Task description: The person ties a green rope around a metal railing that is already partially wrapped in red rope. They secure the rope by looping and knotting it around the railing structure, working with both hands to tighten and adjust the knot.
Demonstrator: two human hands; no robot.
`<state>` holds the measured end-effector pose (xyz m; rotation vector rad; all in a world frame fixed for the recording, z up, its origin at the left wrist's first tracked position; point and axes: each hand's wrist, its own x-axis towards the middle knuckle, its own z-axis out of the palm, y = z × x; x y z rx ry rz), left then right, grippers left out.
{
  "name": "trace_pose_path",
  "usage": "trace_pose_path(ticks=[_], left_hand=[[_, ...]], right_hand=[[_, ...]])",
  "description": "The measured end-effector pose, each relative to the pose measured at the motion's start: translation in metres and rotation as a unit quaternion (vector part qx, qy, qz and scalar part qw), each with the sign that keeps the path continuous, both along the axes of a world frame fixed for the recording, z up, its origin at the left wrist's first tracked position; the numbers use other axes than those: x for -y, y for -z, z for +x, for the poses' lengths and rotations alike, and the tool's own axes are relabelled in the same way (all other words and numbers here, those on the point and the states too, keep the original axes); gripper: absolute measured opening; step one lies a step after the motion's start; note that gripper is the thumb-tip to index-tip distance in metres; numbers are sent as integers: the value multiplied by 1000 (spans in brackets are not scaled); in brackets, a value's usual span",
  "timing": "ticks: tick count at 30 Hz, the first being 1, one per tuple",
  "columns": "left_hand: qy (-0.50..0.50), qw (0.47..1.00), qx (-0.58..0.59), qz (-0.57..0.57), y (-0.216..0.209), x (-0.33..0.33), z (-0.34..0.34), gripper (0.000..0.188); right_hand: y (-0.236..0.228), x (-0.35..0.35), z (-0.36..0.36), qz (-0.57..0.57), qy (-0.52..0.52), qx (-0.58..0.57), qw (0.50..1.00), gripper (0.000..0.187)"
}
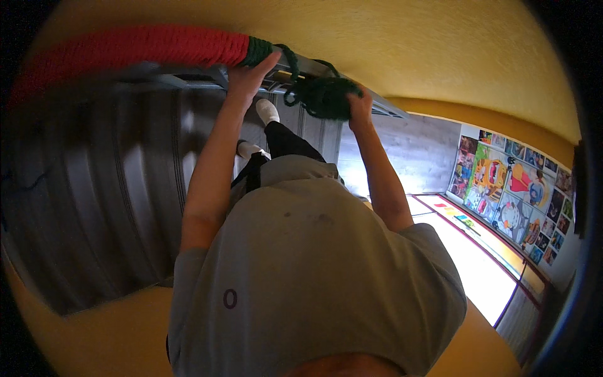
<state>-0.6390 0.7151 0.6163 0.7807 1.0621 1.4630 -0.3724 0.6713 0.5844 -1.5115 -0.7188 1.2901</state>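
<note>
A grey metal handrail (308,65) runs along the wall. Red rope (151,45) is wound closely round its left stretch, followed by a short band of green rope (258,50). My left hand (250,76) grips the rail at the end of the green band, thumb on top and fingers mostly hidden underneath. From there a loose green strand (291,61) hangs down to a thick bundle of green rope (325,98). That bundle is held at its right end by my right hand (360,108), which is closed round it beside the bare rail.
Grey stairs (135,188) descend or climb at the left; which cannot be told. My feet in white shoes (267,111) stand on them near the rail. A yellow wall (465,56) rises beyond the rail. To the right are a grey landing (402,151) and a picture-covered wall (512,182).
</note>
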Motion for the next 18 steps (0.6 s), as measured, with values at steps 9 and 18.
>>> trace_pose_path(ticks=[9, 18], left_hand=[[41, 997, -70, -10, 6, -1, -12, 41], [49, 994, -91, -32, 7, -1, -18, 38]], right_hand=[[-69, 30, -79, 8, -411, 353, 840, 70], [-11, 2, -118, -118, -215, -328, 912, 37]])
